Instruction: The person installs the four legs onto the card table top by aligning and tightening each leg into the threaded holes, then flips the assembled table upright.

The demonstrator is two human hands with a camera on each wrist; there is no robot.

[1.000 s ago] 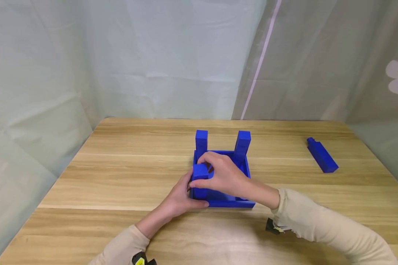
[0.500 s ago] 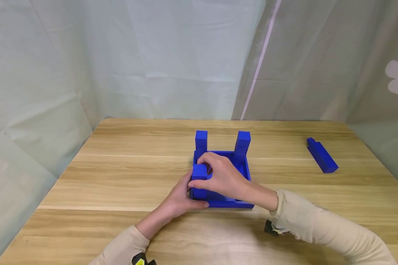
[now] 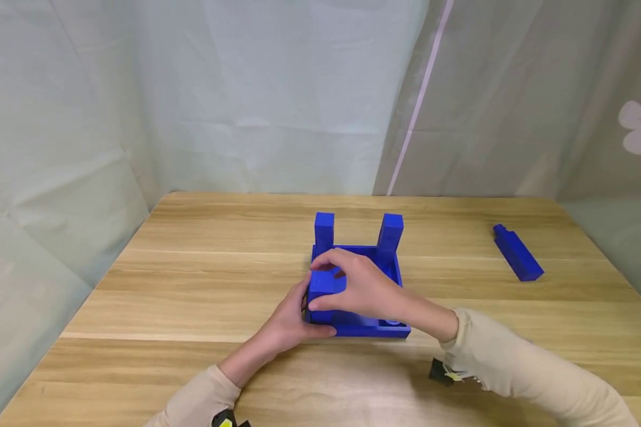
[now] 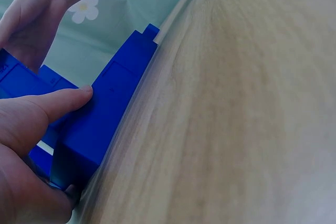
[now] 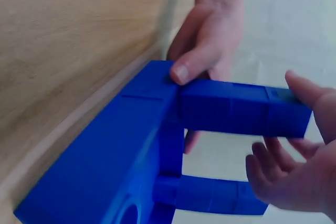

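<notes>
right hand gripping blue peg, table edge near

one blue square base sits mid-frame on one wooden desk. four blue pegs: two upright, one held at the base's near left corner, one lying at the right. two hands.

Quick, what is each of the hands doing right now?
Left hand: grips the near-left corner of the blue base.
Right hand: holds the blue block standing at that corner.
</notes>
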